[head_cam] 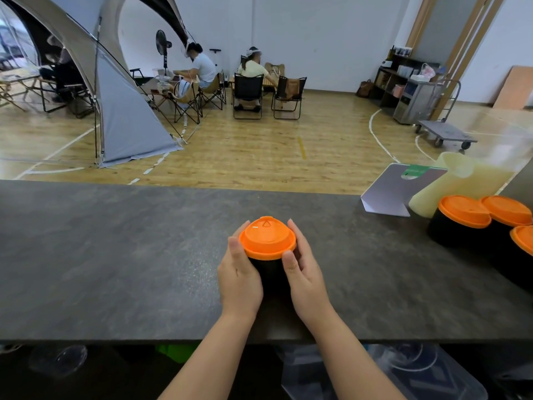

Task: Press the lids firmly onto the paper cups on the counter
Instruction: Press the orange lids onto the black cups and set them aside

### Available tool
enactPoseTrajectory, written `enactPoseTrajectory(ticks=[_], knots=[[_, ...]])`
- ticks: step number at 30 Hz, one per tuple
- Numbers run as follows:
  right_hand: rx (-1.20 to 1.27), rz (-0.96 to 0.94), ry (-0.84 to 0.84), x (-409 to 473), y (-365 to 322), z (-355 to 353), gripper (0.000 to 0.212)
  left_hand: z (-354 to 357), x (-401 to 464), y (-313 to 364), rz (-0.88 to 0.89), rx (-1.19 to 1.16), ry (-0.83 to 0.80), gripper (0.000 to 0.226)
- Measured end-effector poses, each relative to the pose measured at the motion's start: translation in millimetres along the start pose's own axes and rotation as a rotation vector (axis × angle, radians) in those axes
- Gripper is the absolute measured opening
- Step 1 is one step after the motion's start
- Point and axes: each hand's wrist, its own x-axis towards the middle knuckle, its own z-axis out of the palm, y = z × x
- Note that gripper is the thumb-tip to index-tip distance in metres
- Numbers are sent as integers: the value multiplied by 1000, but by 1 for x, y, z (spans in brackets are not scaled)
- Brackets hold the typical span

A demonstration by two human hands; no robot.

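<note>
— What have you got hold of?

— My left hand and my right hand are wrapped round a black cup from either side, both grasping it. My thumbs sit just under the rim of the orange lid. The cup stands on the grey counter, near the middle, straight in front of me.

— Is the lid on properly?

— It looks level, with its rim down all round on the side I can see. The far edge is hidden by the dome, so I can't swear it has seated there.

— So what might go wrong?

— Squeezing too hard. It's paper, I judge, and if my palms pinch the wall the mouth goes oval and the lid pops up on one side. Or I press on one edge only and the opposite edge lifts. If there's drink inside, which I can't see, that means a spill.

— Anything nearby to worry about?

— Three more cups with orange lids stand well apart at my right, next to a pale yellow jug and a small card stand. A careless right elbow could catch them.
</note>
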Motion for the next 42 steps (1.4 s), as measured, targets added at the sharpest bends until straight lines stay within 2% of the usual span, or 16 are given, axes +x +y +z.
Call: enactPoseTrajectory(ticks=[2, 5, 9, 12, 16, 23, 25, 27, 28, 31, 33, 35, 37, 39, 42], knots=[[30, 2, 69, 1, 2, -1, 77, 1, 0, 0, 3, 38, -10, 69], [112, 56, 165, 3, 7, -2, 51, 1, -2, 1, 61, 85, -38, 60], [159, 135, 230, 4, 3, 0, 56, -1, -4, 2, 109, 79, -37, 54], [123, 184, 278, 2, -4, -1, 40, -2, -2, 4, 66, 91, -38, 45], [73, 204, 279, 3, -5, -1, 42, -2, 0, 6, 29, 112, -63, 58], [89, 206, 290, 4, 0, -1, 42, 0, 1, 4, 19, 135, -61, 58], [99, 161, 294, 3, -2, -1, 36, 0, -1, 5, 37, 122, -60, 49], [117, 102, 302, 3, -4, -1, 34, 0, -1, 3, 51, 74, -47, 20], [139, 87, 315, 3, -4, -1, 35, 0, -1, 3, 73, 63, -43, 22], [232, 104, 330, 4, -5, -3, 32, -2, -3, 0, 266, 66, -80, 48], [288, 119, 313, 3, -6, -3, 29, -3, -7, 0, 394, 129, -159, 55], [301, 113, 311, 3, -7, -2, 25, -3, -8, -3, 441, 193, -203, 60], [325, 103, 301, 2, -8, -2, 25, -2, -7, -3, 413, 204, -187, 65], [335, 85, 300, 2, -7, -3, 27, -2, -7, -1, 312, 160, -167, 71], [335, 61, 329, 3, -5, -3, 28, -1, -5, -2, 156, 77, -121, 67]])
